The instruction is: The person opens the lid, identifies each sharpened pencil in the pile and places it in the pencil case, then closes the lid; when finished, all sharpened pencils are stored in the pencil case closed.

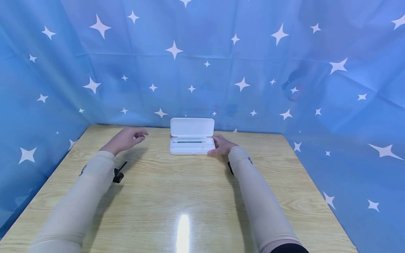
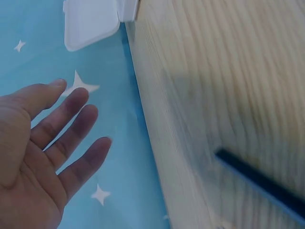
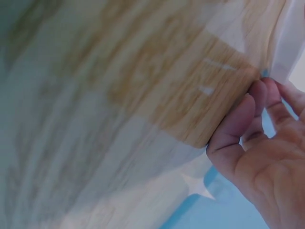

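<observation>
A white pencil case (image 1: pixel 192 151) stands with its lid (image 1: pixel 192 127) raised at the back of the table. Inside its tray lies a slim pencil (image 1: pixel 190 141). My right hand (image 1: pixel 222 145) holds the right end of the case, thumb at the front corner and fingers toward the back. In the right wrist view the curled fingers (image 3: pixel 238 119) of that hand reach down to the wood, and the case shows only at the upper right edge. Over the table's back left, my left hand (image 1: pixel 126 138) hovers apart from the case with loosely bent fingers (image 2: pixel 86 162), holding nothing.
A light wood table (image 1: pixel 152 203) spreads below both arms. Right behind the case hangs a blue curtain (image 1: pixel 202 70) with white stars, which also runs along the left and right sides. A dark wrist device (image 1: pixel 118 175) sticks out from the left sleeve.
</observation>
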The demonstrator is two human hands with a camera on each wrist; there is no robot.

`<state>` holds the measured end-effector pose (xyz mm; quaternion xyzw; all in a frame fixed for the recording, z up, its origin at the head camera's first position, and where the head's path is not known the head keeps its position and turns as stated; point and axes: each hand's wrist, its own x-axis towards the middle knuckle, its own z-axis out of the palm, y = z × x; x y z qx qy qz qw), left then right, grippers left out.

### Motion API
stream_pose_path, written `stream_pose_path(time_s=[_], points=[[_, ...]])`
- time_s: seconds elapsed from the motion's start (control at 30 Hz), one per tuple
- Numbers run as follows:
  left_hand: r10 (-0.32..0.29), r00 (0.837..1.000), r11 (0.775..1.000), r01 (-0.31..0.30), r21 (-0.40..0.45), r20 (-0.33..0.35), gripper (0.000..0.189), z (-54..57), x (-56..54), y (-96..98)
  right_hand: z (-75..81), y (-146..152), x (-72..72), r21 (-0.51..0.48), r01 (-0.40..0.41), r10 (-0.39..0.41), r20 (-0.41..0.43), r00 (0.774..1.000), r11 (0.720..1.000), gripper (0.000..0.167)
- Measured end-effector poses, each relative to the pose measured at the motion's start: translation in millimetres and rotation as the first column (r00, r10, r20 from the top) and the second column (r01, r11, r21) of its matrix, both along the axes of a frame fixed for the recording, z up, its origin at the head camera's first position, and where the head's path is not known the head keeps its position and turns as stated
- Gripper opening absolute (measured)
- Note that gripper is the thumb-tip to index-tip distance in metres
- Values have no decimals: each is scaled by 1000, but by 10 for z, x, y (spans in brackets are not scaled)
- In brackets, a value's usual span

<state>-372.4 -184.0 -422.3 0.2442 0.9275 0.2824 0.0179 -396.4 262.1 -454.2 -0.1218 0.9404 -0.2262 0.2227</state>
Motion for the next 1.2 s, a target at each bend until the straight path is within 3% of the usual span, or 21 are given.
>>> stream_pose_path(time_s=[0.3,0.53,0.83,1.2], points=[[43,998,999,-42,-12,50,33,-47,196,-387,52,-72,62,-12,-12,12,-9,1000,1000,93],[71,997,997,-70,-40,21,31,-24,317,-665,40,-129,17,-27,-30,30,-12,999,999,94],[63,997,997,-62,-40,41,30,-116,420,-732,-78,104,-36,-15,4,-4,3,1000,1000,98],[107,994,990,-106,-92,4,28,-179,563,-1012,-94,56,-55,-44,3,-4,-12,1000,999,105]])
